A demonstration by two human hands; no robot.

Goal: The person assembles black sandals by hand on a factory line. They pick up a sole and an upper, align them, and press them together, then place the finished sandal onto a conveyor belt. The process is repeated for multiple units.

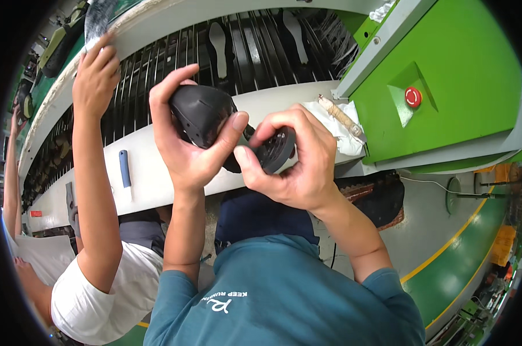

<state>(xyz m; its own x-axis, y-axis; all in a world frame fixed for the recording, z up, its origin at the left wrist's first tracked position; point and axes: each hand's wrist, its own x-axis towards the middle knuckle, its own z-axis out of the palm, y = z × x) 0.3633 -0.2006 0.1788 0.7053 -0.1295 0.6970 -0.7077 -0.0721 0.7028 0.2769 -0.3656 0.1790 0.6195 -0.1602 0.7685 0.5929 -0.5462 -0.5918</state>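
Note:
Over the white ledge (148,173), a black shoe (200,112) is raised in front of me in both hands. My left hand (183,144) is wrapped around its rounded end, thumb pressed along the near side. At the other end, my right hand (301,161) pinches the rim of a black, ridged sole part (277,151) between thumb and fingers. Whether this sole part is joined to the shoe cannot be told, since fingers cover the place between them. Behind the hands, pale-topped dark soles (218,49) lie on the roller conveyor (252,52).
A green machine housing (445,86) with a red stop button (412,97) stands at the right. A wrapped-handle tool (340,117) lies on white cloth (350,144). A blue-handled tool (124,167) rests left on the ledge. A co-worker's arm (94,161) reaches across the conveyor nearby.

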